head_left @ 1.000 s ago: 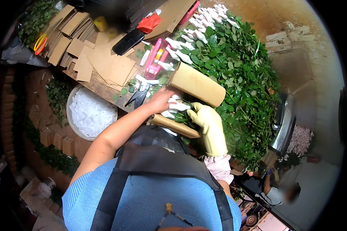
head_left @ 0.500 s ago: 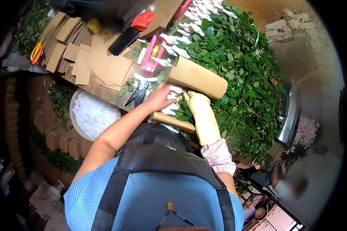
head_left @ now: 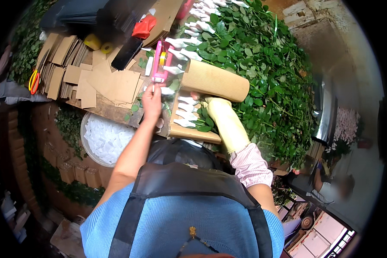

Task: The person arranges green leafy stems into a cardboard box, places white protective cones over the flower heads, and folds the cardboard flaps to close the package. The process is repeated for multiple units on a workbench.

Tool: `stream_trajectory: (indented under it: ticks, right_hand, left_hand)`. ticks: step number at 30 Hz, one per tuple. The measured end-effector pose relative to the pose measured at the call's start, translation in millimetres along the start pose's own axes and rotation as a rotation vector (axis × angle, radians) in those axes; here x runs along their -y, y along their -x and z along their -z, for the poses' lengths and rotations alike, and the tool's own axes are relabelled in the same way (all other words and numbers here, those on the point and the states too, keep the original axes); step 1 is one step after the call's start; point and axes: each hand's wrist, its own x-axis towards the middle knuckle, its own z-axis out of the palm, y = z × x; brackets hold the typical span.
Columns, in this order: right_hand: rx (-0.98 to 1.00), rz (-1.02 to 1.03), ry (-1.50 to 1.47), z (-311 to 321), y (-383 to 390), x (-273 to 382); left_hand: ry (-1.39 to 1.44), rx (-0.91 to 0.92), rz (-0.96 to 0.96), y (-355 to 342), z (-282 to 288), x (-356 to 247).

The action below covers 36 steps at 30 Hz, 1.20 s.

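My bare left hand (head_left: 152, 104) has its fingertips pinched at the near end of a pink tape dispenser (head_left: 158, 64). Whatever is between them is too small to make out. My right hand (head_left: 217, 111), in a pale yellow glove, is closed at the edge of a corrugated cardboard wrap (head_left: 217, 81), its fingers partly hidden. That wrap is folded over leafy stems, and its near edge (head_left: 195, 134) lies close to my apron. Several flower heads in white sleeves (head_left: 186, 115) lie in a row on the wrap, left of the glove.
Leafy stems (head_left: 262, 99) heap across the table's right. Cut cardboard pieces (head_left: 112, 84), a black phone (head_left: 127, 53) and a red wrapper (head_left: 144, 26) lie leftward. Orange-yellow scissors (head_left: 34, 81) rest by stacked cardboard. A white tub (head_left: 103, 139) of white pieces stands below. Another person (head_left: 327, 185) is at right.
My left hand has left the white-sleeved flower heads and moved up and left to the tape dispenser. The gloved right hand stays at the wrap. The view has shifted slightly.
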Motion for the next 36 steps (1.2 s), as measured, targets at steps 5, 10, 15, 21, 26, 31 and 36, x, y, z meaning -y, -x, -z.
stream_trajectory:
  ticks: [5, 10, 15, 21, 26, 31, 36]
  right_hand:
    - [0.043, 0.002, -0.009, -4, 7, 0]
    - [0.069, 0.003, -0.023, -2, 8, 3]
    - [0.118, 0.003, -0.093, 4, 4, 0]
    - [0.193, 0.084, -0.142, 28, 24, 5]
    - [0.171, 0.087, -0.019, 11, 13, 8]
    - [0.136, 0.088, 0.058, 1, 4, 11]
    - [0.069, 0.068, 0.071, 0, 4, 0]
  left_hand:
    - [-0.657, 0.397, 0.156, 8, 9, 11]
    - [-0.644, 0.411, -0.058, 13, -22, 43]
    - [-0.329, 0.048, -0.037, -5, -1, 29]
    - [-0.570, 0.495, 0.096, -6, 35, 0]
    - [-0.934, 0.658, -0.113, 17, -9, -12]
    - [-0.552, 0.472, -0.011, 27, 2, 18]
    - [-0.109, 0.320, 0.350, 4, 30, -26]
